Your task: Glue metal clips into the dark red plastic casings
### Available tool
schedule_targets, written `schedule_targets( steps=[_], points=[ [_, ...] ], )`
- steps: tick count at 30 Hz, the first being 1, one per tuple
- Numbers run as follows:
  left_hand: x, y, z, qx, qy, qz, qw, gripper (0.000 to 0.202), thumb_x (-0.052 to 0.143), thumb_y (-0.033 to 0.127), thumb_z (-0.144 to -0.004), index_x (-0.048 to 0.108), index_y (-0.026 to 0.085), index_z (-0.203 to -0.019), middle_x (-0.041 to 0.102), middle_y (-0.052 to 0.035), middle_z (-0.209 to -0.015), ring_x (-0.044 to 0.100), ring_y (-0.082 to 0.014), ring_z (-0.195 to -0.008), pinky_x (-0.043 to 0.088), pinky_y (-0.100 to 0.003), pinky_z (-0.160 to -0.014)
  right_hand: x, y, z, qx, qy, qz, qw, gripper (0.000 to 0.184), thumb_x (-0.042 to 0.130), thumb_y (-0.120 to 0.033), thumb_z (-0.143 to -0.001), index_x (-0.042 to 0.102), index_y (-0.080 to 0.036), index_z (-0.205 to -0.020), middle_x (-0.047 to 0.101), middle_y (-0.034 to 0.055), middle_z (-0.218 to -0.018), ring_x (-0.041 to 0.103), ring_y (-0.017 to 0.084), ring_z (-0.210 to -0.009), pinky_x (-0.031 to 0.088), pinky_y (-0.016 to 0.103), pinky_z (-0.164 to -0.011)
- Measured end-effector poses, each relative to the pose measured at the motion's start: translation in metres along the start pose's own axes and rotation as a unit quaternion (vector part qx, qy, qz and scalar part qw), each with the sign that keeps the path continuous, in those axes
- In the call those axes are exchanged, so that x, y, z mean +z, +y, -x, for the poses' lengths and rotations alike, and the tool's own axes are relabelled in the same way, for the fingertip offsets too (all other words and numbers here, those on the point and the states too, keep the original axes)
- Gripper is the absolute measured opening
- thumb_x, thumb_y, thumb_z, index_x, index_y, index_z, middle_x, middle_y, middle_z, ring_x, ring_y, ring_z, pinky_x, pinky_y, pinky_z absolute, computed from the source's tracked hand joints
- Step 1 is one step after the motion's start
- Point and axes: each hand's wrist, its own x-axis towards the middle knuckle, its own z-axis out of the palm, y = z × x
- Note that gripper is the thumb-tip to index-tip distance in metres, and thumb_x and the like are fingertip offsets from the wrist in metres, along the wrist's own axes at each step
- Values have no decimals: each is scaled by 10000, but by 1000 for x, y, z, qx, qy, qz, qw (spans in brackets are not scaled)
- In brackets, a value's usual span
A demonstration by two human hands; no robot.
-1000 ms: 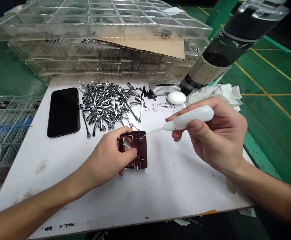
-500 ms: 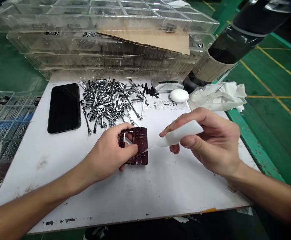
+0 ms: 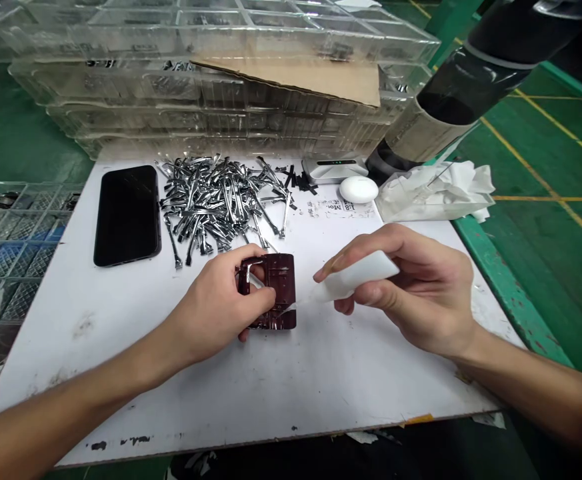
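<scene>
The left hand (image 3: 213,303) grips a small dark red plastic frame (image 3: 281,288), with the fingers curled over its left side and the thumb across its lower part. Part of a shiny metal clip (image 3: 251,270) shows inside the frame, under the fingers. The frame lies flat on a white surface (image 3: 351,380), just in front of a pile of metal clips (image 3: 221,207).

The right hand (image 3: 411,290) is closed around a white squeeze bottle (image 3: 358,275), which it holds tilted down toward the frame. The bottle's thin nozzle (image 3: 303,301) reaches the right edge of the frame, though the exact point of contact is hard to make out.

A black phone (image 3: 127,215) lies face up to the left of the clips. Beyond them sit a small white and gray router (image 3: 331,169) and a white oval case (image 3: 359,189), with crumpled tissue (image 3: 435,193) to their right. A black and tan tube (image 3: 451,87) leans in at the upper right. Stacked clear trays (image 3: 211,87) with a cardboard sheet (image 3: 295,80) on them stand along the far edge, and another clear tray (image 3: 15,267) sits at the left, above a green floor (image 3: 545,220).
</scene>
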Motion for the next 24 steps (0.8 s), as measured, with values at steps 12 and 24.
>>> schedule_targets(
  steps=[12, 24],
  points=[
    [-1, -2, 0, -14, -6, -7, 1000, 106, 654, 227, -779, 596, 239, -866, 554, 41, -696, 502, -137, -499, 453, -237, -396, -28, -29, -37, -71, 140, -14, 987, 257, 760, -173, -788, 516, -251, -765, 578, -9, -685, 504, 159, -581, 423, 341, -557],
    [9, -6, 3, -28, 48, -19, 998, 352, 677, 376, -740, 593, 263, -1062, 586, 43, -615, 434, -125, -426, 387, -219, -421, -150, -56, -40, 97, 145, 404, 898, 395, 851, -490, -736, 744, -192, -974, 524, -42, -614, 402, 108, -529, 262, 279, -501]
  ],
)
